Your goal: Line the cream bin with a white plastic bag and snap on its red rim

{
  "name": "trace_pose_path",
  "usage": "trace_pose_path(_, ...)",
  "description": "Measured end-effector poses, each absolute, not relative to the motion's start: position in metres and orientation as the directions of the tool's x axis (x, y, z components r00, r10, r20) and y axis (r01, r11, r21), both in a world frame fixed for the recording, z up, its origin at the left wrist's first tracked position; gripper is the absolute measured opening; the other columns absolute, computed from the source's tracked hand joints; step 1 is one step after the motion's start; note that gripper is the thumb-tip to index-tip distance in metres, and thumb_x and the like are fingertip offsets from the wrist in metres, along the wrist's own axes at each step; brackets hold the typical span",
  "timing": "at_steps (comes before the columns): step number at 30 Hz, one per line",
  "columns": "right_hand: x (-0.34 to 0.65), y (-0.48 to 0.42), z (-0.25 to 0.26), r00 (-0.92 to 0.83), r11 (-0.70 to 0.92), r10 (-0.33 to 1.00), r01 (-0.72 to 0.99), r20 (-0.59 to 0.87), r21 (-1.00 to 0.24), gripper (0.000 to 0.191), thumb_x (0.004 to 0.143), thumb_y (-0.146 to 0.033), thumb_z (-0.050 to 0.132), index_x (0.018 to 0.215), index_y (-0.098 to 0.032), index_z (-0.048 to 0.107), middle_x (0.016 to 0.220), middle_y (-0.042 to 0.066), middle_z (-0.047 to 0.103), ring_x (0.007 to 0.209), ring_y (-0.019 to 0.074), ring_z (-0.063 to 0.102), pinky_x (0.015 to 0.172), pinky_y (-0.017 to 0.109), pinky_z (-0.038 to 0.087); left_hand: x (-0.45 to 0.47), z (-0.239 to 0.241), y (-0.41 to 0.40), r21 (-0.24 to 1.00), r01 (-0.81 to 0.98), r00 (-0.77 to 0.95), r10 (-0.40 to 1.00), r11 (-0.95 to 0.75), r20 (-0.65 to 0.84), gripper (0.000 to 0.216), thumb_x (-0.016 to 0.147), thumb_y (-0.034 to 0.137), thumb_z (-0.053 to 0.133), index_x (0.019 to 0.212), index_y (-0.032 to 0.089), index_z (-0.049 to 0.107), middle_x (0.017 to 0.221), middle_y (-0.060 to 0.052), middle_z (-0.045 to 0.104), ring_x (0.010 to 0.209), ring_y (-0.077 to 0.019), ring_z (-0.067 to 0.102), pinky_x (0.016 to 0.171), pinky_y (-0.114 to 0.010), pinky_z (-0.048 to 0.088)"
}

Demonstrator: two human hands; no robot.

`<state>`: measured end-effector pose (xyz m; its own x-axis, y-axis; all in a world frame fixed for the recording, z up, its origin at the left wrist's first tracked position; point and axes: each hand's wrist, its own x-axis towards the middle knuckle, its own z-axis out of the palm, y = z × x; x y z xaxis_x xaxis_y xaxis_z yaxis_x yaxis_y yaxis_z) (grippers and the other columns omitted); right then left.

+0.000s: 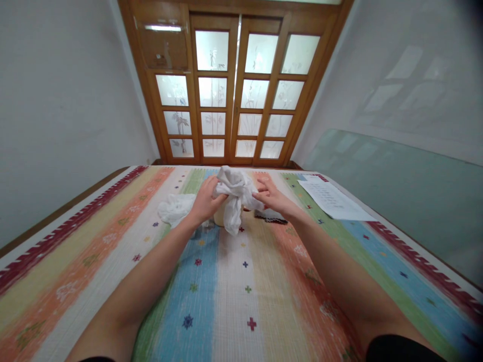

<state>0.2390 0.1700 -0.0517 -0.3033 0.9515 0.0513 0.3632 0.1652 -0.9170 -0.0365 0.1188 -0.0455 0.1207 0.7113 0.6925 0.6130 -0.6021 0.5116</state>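
A crumpled white cloth (234, 182), thin and soft-looking, is bunched between my two hands, with one end hanging down in front. My left hand (207, 198) grips its left side, thumb towards me. On the other side, my right hand (272, 197) has its thumb and a finger at the cloth's right edge, while its upper fingers are spread. Behind and below the hanging end stands a cream-coloured container (219, 217), mostly hidden by the cloth and my left hand. Left of that hand lies another crumpled, thin white piece (175, 208).
A flat item with a dark, jagged edge (272, 218) lies beside my right wrist. Printed white paper (332, 198) rests at the table's right side. The striped tablecloth (234, 301) covers the table; walls flank it, and wooden glass-paned doors (233, 73) stand beyond.
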Motion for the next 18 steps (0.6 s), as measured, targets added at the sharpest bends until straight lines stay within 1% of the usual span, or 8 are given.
trace_pose_path(3,0.236,0.166,-0.072,-0.367,0.097,0.929,0.334,-0.035,-0.937,0.080,0.085,-0.063,0.071,0.153,-0.033,0.042,0.125,0.012,0.070,0.087,0.0200,0.073,0.055,0.024,0.057,-0.036,-0.044,0.119,0.565,0.523,0.096,0.703,-0.638,0.705,0.023,0.099,0.036,0.053,0.106,0.020,0.068,0.124,-0.009,0.069,0.119,-0.0252,0.062,0.107,-0.040,0.046)
trace_pose_path(5,0.235,0.165,-0.082,-0.409,0.052,0.908,0.323,-0.090,-0.945,0.071,0.088,-0.065,0.067,0.147,-0.029,0.047,0.110,0.010,0.074,0.075,0.0181,0.072,0.052,0.023,0.053,-0.037,-0.045,0.121,0.612,0.465,0.067,0.715,-0.639,0.695,0.028,0.101,0.039,0.050,0.101,0.020,0.071,0.119,-0.008,0.071,0.115,-0.0238,0.063,0.105,-0.037,0.046)
trace_pose_path(6,0.234,0.165,-0.084,-0.393,0.065,0.917,0.311,-0.066,-0.948,0.067,0.088,-0.064,0.067,0.142,-0.027,0.050,0.101,0.008,0.074,0.067,0.0162,0.069,0.050,0.022,0.050,-0.038,-0.047,0.122,0.639,0.441,0.047,0.727,-0.630,0.685,0.030,0.101,0.042,0.051,0.099,0.020,0.072,0.116,-0.008,0.072,0.113,-0.0236,0.063,0.104,-0.036,0.046)
trace_pose_path(9,0.229,0.169,-0.079,-0.205,0.221,0.963,0.220,0.176,-0.950,0.057,0.085,-0.059,0.071,0.126,-0.024,0.053,0.088,0.003,0.071,0.055,0.0121,0.059,0.048,0.023,0.046,-0.039,-0.053,0.128,0.740,0.333,-0.038,0.776,-0.584,0.629,0.032,0.096,0.047,0.058,0.094,0.020,0.074,0.104,-0.006,0.074,0.103,-0.0230,0.064,0.096,-0.033,0.047)
trace_pose_path(12,0.218,0.176,-0.064,-0.097,0.395,0.918,0.177,0.383,-0.901,0.039,0.088,-0.052,0.067,0.112,-0.024,0.054,0.087,0.001,0.069,0.064,0.0148,0.062,0.058,0.027,0.050,-0.038,-0.057,0.132,0.832,0.156,-0.106,0.828,-0.533,0.550,0.033,0.094,0.050,0.062,0.092,0.019,0.074,0.093,-0.003,0.073,0.089,-0.0193,0.063,0.084,-0.029,0.047)
trace_pose_path(14,0.209,0.179,-0.053,-0.129,0.514,0.858,0.258,0.498,-0.818,0.025,0.092,-0.045,0.061,0.103,-0.023,0.058,0.088,0.003,0.069,0.078,0.0183,0.065,0.071,0.031,0.052,-0.037,-0.056,0.133,0.863,0.030,-0.140,0.853,-0.504,0.503,0.033,0.092,0.051,0.064,0.090,0.019,0.073,0.086,-0.001,0.071,0.081,-0.0168,0.061,0.077,-0.026,0.046)
trace_pose_path(16,0.198,0.181,-0.044,-0.195,0.627,0.774,0.375,0.603,-0.683,0.016,0.094,-0.036,0.057,0.098,-0.022,0.064,0.094,0.005,0.070,0.091,0.0210,0.065,0.084,0.035,0.050,-0.036,-0.054,0.133,0.880,-0.081,-0.176,0.876,-0.468,0.450,0.032,0.090,0.050,0.067,0.086,0.018,0.071,0.081,0.000,0.069,0.076,-0.0152,0.058,0.072,-0.024,0.045)
trace_pose_path(18,0.187,0.181,-0.036,-0.286,0.698,0.702,0.457,0.652,-0.551,0.013,0.093,-0.027,0.055,0.095,-0.021,0.066,0.097,0.005,0.071,0.096,0.0222,0.064,0.089,0.037,0.047,-0.034,-0.051,0.131,0.893,-0.155,-0.198,0.899,-0.423,0.391,0.032,0.086,0.050,0.071,0.086,0.018,0.071,0.079,0.000,0.068,0.073,-0.0145,0.058,0.069,-0.024,0.044)
